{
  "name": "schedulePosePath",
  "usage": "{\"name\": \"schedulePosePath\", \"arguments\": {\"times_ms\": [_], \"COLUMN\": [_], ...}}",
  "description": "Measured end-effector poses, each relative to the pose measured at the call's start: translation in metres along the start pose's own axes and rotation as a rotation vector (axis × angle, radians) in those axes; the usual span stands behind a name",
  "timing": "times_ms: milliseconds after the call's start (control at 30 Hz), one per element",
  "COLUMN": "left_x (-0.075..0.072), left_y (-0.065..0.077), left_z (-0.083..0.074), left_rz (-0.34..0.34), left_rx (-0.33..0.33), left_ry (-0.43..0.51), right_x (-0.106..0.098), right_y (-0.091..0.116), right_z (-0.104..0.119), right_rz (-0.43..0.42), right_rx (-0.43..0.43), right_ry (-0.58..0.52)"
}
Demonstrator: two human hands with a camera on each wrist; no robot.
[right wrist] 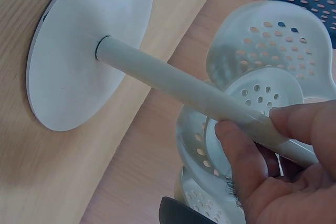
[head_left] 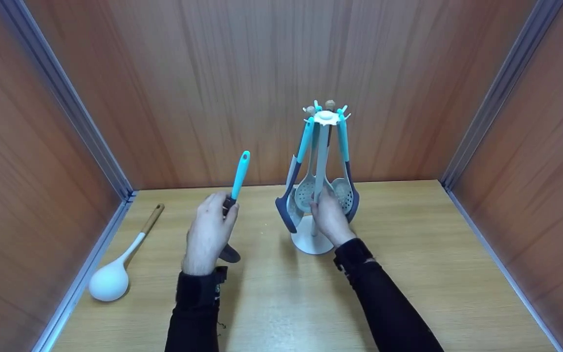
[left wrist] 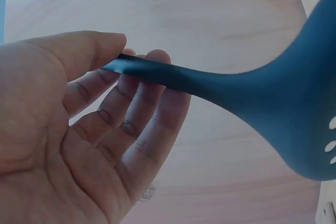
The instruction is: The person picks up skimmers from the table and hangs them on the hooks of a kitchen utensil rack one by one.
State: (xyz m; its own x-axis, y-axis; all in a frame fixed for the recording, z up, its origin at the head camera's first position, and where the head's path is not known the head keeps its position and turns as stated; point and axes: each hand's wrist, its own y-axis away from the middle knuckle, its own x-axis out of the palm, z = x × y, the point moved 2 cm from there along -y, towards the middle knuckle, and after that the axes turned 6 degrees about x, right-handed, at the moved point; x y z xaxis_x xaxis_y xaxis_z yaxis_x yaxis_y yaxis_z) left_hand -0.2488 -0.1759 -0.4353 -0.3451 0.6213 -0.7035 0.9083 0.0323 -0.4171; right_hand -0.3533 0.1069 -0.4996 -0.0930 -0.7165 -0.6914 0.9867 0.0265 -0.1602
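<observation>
My left hand [head_left: 208, 232] holds a dark blue skimmer [left wrist: 257, 90] by its shaft, between thumb and fingers. Its turquoise handle [head_left: 241, 173] points up and away, and holes show in its head at the edge of the left wrist view. The fingers of my right hand [head_left: 329, 217] are wrapped round the pale post [right wrist: 168, 85] of a utensil stand with a round white base [right wrist: 89, 51]. Around the post hang several utensils, among them a white skimmer [head_left: 305, 194] and a dark blue utensil with a turquoise handle [head_left: 306, 139].
A white ladle [head_left: 109, 282] with a wooden handle lies on the table [head_left: 281, 313] at the left. Wood-patterned panels [head_left: 242, 73] enclose the back and both sides, with grey metal strips [head_left: 496, 88] along the corners.
</observation>
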Motion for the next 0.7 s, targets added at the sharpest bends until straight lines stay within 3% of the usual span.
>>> {"name": "schedulePosePath", "arguments": {"times_ms": [267, 700], "left_x": [0.003, 0.006], "left_y": [-0.001, -0.003], "left_z": [-0.017, -0.043], "left_rz": [-0.028, 0.038], "left_rx": [0.091, 0.079], "left_ry": [0.019, 0.063], "right_x": [0.008, 0.000], "right_y": [-0.011, 0.001], "right_z": [-0.013, 0.002], "right_rz": [-0.020, 0.016], "right_rx": [-0.020, 0.033], "right_ry": [0.055, 0.013]}}
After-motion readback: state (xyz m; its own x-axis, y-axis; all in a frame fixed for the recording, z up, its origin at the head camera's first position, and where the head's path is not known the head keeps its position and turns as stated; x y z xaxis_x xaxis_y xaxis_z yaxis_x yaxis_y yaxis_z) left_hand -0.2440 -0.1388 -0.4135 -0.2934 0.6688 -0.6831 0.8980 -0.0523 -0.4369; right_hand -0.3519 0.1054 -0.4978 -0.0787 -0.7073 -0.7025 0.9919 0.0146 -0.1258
